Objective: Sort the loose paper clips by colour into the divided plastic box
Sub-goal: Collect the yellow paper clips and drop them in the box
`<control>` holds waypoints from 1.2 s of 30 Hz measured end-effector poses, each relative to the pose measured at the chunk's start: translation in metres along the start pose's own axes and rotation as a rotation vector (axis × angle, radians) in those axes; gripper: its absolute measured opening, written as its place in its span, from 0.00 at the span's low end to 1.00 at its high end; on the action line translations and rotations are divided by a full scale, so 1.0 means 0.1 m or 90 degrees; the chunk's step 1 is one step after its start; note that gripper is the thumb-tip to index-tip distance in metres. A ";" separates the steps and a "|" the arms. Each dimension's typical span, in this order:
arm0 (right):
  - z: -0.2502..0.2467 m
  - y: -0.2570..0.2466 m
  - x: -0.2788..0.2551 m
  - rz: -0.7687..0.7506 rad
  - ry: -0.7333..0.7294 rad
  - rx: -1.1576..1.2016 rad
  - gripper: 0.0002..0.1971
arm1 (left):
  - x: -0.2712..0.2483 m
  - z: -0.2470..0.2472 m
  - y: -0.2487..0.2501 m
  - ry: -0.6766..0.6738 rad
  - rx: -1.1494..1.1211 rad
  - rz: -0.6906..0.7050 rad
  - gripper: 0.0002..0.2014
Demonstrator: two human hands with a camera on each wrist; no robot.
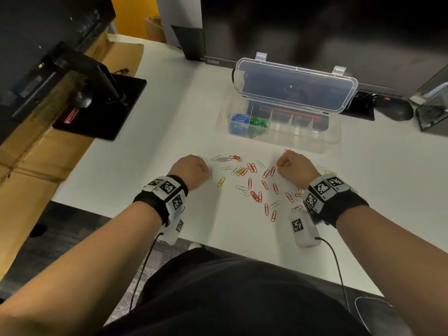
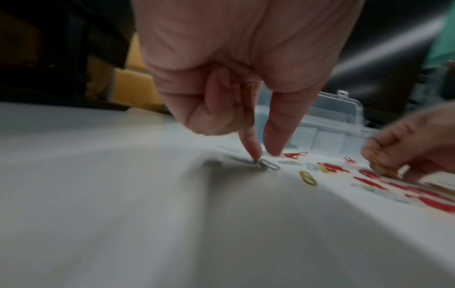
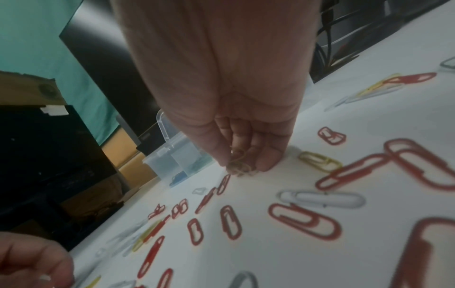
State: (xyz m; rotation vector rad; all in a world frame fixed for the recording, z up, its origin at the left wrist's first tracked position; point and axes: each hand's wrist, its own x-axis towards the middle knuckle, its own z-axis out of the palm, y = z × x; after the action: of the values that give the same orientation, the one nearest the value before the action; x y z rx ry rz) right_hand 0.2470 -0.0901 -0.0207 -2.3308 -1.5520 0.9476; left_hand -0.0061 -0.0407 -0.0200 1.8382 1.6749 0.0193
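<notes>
A white desk (image 1: 169, 98) fronts dark monitors; the open divided plastic box (image 1: 303, 134) sits at 12 o'clock, 2 compartments filled, blue clips (image 1: 238, 118) and green clips (image 1: 258, 122). Red, white and yellow clips remain scattered. Left wrist view: the left hand (image 2: 236, 81) pinches toward a white clip (image 2: 269, 166), a yellow clip tucked in its fingers. Right wrist view: the right hand (image 3: 236, 117) pinches a bunch of yellow clips (image 3: 240, 166) at the desk.
</notes>
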 end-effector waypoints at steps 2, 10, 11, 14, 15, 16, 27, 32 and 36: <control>-0.01 -0.03 -0.02 0.025 0.016 0.157 0.09 | -0.05 0.06 0.09 0.012 0.045 0.030 0.11; 0.20 -0.47 -0.14 -0.032 -0.078 0.336 0.06 | -0.05 0.27 0.30 -0.071 0.137 0.063 0.14; 0.27 -0.50 -0.13 -0.080 -0.056 0.223 0.04 | -0.05 0.26 0.31 -0.092 0.135 0.061 0.14; 0.43 -0.52 -0.10 -0.138 -0.013 -0.013 0.08 | -0.05 0.21 0.34 -0.132 0.130 0.064 0.11; 0.46 -0.51 -0.09 -0.143 -0.011 -0.065 0.08 | -0.05 0.20 0.34 -0.140 0.114 0.060 0.11; 0.47 -0.51 -0.09 -0.142 -0.014 -0.104 0.08 | -0.06 0.18 0.34 -0.145 0.068 0.047 0.10; 0.18 -0.28 -0.06 -0.007 -0.073 0.337 0.02 | -0.07 0.03 0.35 -0.165 -0.676 -0.098 0.14; -0.14 0.06 -0.22 0.008 -0.212 0.880 0.09 | -0.04 0.08 0.55 -0.254 -0.729 -0.056 0.13; -0.42 0.41 -0.34 -0.028 -0.133 1.123 0.07 | 0.02 0.23 0.83 -0.302 -0.649 -0.054 0.13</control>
State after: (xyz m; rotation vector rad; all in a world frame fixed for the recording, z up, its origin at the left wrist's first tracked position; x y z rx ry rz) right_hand 0.2950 -0.1299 0.0066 -0.8832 -0.2468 1.5481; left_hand 0.0772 -0.0472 -0.0012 0.8990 1.0717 0.3144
